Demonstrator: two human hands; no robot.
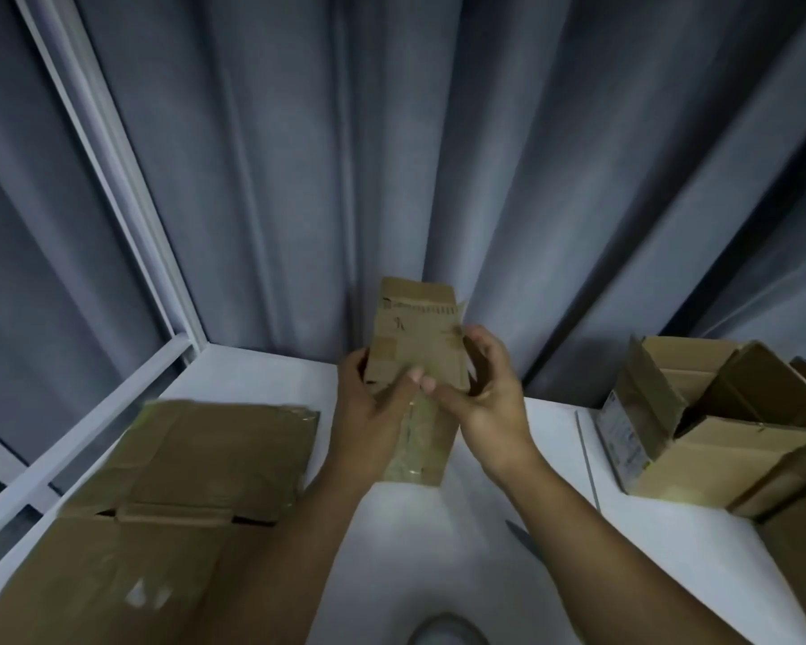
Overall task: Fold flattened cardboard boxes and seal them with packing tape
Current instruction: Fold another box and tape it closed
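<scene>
Seen from my head camera, I hold the box (415,337), still nearly flat, upright above the middle of the tabletop (508,574). My left hand (368,407) grips its left edge, thumb on the near face, and my right hand (489,388) curls round the right edge. To open it well, I reckon I should push the two edges toward each other evenly, so the sleeve pops square rather than buckling off a crease, and then fold the short flaps before the long ones. Flat cardboard (182,458) lies to my left and opened boxes (699,425) stand to my right.
</scene>
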